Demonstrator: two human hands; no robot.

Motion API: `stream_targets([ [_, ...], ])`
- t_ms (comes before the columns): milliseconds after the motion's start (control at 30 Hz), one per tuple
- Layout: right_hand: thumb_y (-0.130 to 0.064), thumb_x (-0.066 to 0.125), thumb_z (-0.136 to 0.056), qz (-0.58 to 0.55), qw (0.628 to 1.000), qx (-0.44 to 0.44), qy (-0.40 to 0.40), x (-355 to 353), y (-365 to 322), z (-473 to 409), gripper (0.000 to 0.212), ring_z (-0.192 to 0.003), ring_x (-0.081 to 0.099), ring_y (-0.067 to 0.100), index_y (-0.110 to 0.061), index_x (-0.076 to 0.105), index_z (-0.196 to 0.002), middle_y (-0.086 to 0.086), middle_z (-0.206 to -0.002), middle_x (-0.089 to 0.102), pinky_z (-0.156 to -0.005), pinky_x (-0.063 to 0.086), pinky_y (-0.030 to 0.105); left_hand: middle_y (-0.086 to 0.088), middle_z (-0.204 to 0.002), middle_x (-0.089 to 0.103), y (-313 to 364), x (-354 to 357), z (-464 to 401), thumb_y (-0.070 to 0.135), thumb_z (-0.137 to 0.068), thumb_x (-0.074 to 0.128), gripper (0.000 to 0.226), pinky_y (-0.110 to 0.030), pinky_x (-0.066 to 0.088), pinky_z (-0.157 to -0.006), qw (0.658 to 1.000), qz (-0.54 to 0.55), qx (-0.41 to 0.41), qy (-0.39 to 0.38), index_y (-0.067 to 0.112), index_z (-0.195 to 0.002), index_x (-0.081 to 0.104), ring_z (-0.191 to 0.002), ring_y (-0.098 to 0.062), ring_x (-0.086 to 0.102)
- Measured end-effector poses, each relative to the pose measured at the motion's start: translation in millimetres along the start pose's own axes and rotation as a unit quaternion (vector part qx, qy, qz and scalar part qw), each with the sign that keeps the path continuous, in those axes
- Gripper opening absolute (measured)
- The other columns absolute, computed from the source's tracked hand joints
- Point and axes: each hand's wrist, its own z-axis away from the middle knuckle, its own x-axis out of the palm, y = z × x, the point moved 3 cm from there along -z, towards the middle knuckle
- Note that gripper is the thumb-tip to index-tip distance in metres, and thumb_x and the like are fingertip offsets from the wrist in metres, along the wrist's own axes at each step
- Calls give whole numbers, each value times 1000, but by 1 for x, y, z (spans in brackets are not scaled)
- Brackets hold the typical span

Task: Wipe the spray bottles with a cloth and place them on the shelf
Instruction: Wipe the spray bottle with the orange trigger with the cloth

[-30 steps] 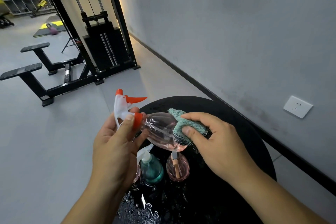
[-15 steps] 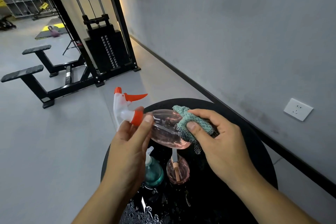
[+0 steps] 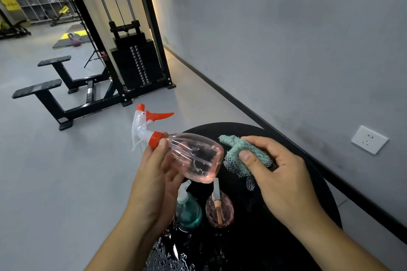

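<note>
Grey wall (image 3: 286, 39) runs along my right, with a white socket (image 3: 369, 139) low on it; grey floor (image 3: 55, 171) to my left. Black cable machine (image 3: 132, 66) stands against the wall ahead, a black bench (image 3: 55, 92) beside it. Round black tabletop (image 3: 297, 226) directly below me, wet, with water beads near its front edge. My right hand (image 3: 284, 178) holds a bunched teal cloth (image 3: 244, 156), thumb pressed on top, fingers curled round it; the cloth sits just beside the base of the bottle, whether touching I cannot tell. My left hand (image 3: 154, 182) grips a clear pink spray bottle (image 3: 196, 158) near its orange collar, thumb over the shoulder. The bottle lies tilted on its side above the tabletop, white and orange trigger head pointing up and left, base toward the cloth. Two smaller bottles stand on the tabletop beneath: a teal bottle (image 3: 189, 213) and, just right of it, a small pink bottle (image 3: 219, 211).
</note>
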Motion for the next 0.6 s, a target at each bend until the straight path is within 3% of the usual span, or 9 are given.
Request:
stream_targets([
  [133, -21, 73, -93, 11, 1000, -10, 14, -2, 0, 0, 21, -86, 72, 0, -39, 74, -104, -22, -94, 75, -73, 55, 13, -20, -127, 74, -2, -7, -3, 53, -104, 50, 60, -55, 59, -98, 998, 15, -53, 1, 3, -135, 61, -117, -38, 72],
  [367, -22, 73, -93, 15, 1000, -10, 12, -1, 1, 1, 21, -88, 72, -1, -41, 73, -104, -23, -96, 75, -74, 58, 19, -16, -95, 69, -12, -8, -4, 59, -99, 55, 52, -49, 58, -82, 990, 47, -126, -31, 9, -112, 65, -82, -32, 70],
  [500, -22, 73, -94, 15, 1000, -6, 21, -4, 3, -1, 20, -92, 72, -1, -40, 74, -104, -23, -98, 75, -76, 57, 20, -16, -92, 66, -11, -6, -1, 42, -91, 61, 36, -48, 59, -77, 988, -2, -129, -89, 9, -105, 63, -80, -32, 68],
  [600, -23, 73, -94, 17, 999, -10, 25, -6, 3, -2, 20, -92, 71, -3, -40, 74, -105, -24, -98, 75, -75, 57, 16, -19, -101, 68, -13, -8, -2, 34, -84, 69, 40, -53, 62, -83, 987, -26, -132, -89, 6, -113, 65, -90, -36, 69],
])
